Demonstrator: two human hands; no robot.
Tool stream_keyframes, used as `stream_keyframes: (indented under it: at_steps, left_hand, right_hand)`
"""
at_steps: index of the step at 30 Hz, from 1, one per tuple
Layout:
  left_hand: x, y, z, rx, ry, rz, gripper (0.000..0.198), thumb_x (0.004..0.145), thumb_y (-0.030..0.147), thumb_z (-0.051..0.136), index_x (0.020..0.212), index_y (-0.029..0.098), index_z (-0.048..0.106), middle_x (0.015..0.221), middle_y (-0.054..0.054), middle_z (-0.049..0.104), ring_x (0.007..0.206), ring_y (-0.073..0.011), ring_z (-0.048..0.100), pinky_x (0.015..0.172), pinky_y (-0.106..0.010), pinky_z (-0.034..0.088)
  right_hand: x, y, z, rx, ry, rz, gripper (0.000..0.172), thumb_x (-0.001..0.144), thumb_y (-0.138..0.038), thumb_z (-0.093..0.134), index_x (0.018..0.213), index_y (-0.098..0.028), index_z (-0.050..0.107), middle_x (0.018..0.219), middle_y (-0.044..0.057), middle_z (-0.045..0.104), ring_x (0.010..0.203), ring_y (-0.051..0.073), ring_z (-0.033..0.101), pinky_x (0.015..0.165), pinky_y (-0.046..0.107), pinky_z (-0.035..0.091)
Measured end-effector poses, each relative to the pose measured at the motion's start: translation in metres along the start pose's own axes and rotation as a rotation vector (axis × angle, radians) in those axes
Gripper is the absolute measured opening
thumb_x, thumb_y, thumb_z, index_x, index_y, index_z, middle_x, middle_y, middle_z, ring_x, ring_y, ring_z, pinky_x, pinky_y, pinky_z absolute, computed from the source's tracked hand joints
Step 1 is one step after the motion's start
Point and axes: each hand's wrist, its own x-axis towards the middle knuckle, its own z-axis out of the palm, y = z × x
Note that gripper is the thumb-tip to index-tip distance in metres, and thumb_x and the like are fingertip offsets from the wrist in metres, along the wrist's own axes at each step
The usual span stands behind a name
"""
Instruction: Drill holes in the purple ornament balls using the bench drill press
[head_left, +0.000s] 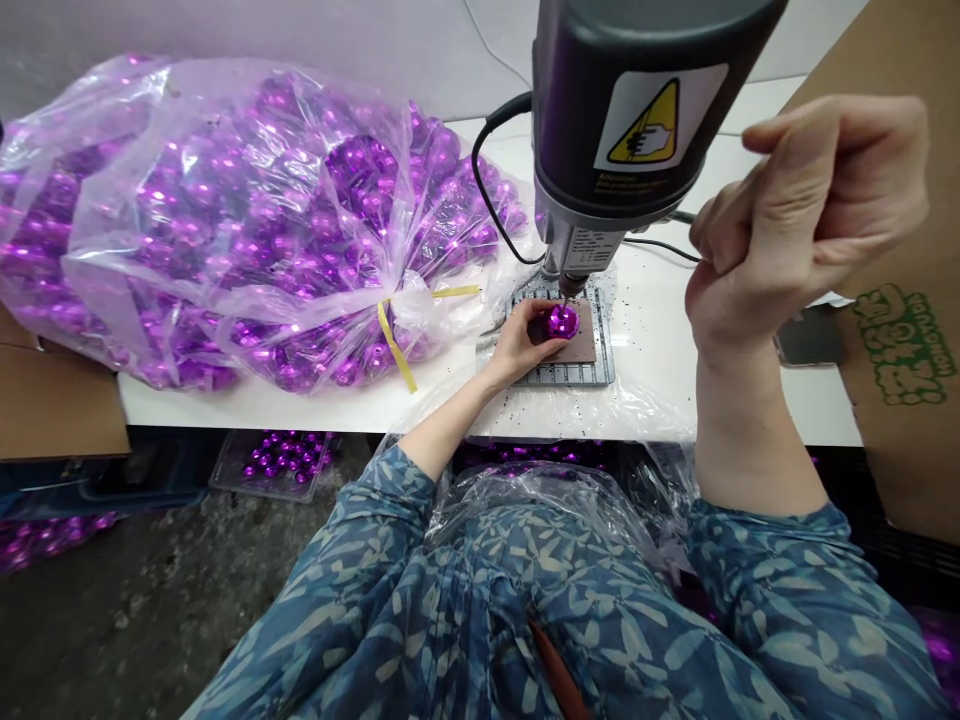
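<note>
Under the black drill press point(637, 110), a shiny purple faceted ball point(564, 321) rests on a brown board point(581, 348) over the grey slotted base point(606, 370). My left hand point(523, 340) grips the ball from its left side, thumb at the front and fingers behind. The chuck point(572, 285) and its bit are right above the ball, and the bit's tip seems to meet its top. My right hand point(802, 215) is raised at the right of the machine, fingers curled round the drill press handle point(682, 216), which is mostly hidden by the hand.
A big clear bag point(225, 220) of purple balls, tied with yellow ribbon point(396, 345), lies at left. Cardboard boxes stand at the left point(56, 400) and right point(907, 300). A dark phone-like object point(808, 337) lies near the right arm. Below sits a tray of balls point(289, 458).
</note>
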Motion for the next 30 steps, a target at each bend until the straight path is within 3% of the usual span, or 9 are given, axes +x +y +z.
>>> stream_keyframes:
  at_steps: [5,10,13,20,24,27,30]
  left_hand:
    - [-0.001,-0.001,0.001,-0.023,0.006,-0.007,0.054,0.089,0.038,0.087,0.133,0.023,0.06,0.13,-0.011,0.072,0.121,-0.0271,0.071,0.106,-0.046,0.06]
    - [-0.001,-0.005,0.002,-0.017,0.017,0.019,0.054,0.089,0.041,0.088,0.132,0.024,0.06,0.129,-0.01,0.073,0.121,-0.0277,0.072,0.106,-0.047,0.059]
    - [-0.001,-0.008,0.002,-0.013,0.023,0.026,0.054,0.089,0.044,0.087,0.132,0.024,0.06,0.128,-0.01,0.073,0.121,-0.0273,0.072,0.106,-0.047,0.059]
    - [0.0,-0.006,0.002,0.007,0.002,0.002,0.053,0.09,0.041,0.087,0.133,0.024,0.061,0.132,-0.011,0.073,0.123,-0.028,0.072,0.107,-0.049,0.059]
    - [0.0,0.0,0.0,-0.009,0.007,-0.044,0.053,0.087,0.036,0.089,0.131,0.024,0.062,0.131,-0.011,0.073,0.123,-0.0281,0.071,0.108,-0.05,0.059]
    - [-0.001,0.002,0.0,-0.022,0.015,-0.042,0.054,0.087,0.036,0.089,0.131,0.023,0.061,0.131,-0.011,0.073,0.123,-0.0276,0.071,0.108,-0.048,0.059]
    - [0.0,0.002,0.002,-0.031,0.016,-0.037,0.052,0.088,0.035,0.088,0.131,0.023,0.061,0.131,-0.011,0.073,0.123,-0.0272,0.071,0.108,-0.048,0.058]
  right_hand:
    - [-0.016,0.006,-0.006,-0.018,0.009,-0.077,0.03,0.1,-0.046,0.063,0.088,-0.02,0.068,0.065,-0.008,0.055,0.04,-0.006,0.037,0.043,0.015,0.022]
    - [-0.028,0.019,-0.01,-0.054,0.068,-0.137,0.032,0.101,-0.053,0.06,0.088,-0.024,0.064,0.05,-0.007,0.023,0.036,0.002,0.028,0.041,0.023,0.021]
    - [-0.033,0.031,-0.016,-0.048,0.097,-0.18,0.035,0.1,-0.057,0.059,0.086,-0.025,0.062,0.047,-0.008,0.013,0.033,0.004,0.021,0.041,0.025,0.02]
    - [-0.04,0.046,-0.021,0.019,0.125,-0.229,0.03,0.099,-0.057,0.059,0.088,-0.029,0.059,0.044,-0.008,0.012,0.032,0.007,0.015,0.041,0.027,0.017]
    - [-0.048,0.051,-0.024,-0.025,0.138,-0.216,0.039,0.098,-0.062,0.058,0.082,-0.026,0.058,0.043,-0.009,0.011,0.031,0.005,0.012,0.04,0.027,0.015]
    - [-0.05,0.045,-0.023,-0.052,0.121,-0.19,0.051,0.097,-0.069,0.058,0.077,-0.021,0.056,0.043,-0.01,0.013,0.031,0.002,0.014,0.04,0.022,0.018]
    - [-0.032,0.026,-0.01,-0.031,0.126,-0.145,0.046,0.097,-0.063,0.061,0.08,-0.021,0.061,0.046,-0.01,0.021,0.033,0.0,0.017,0.04,0.02,0.017]
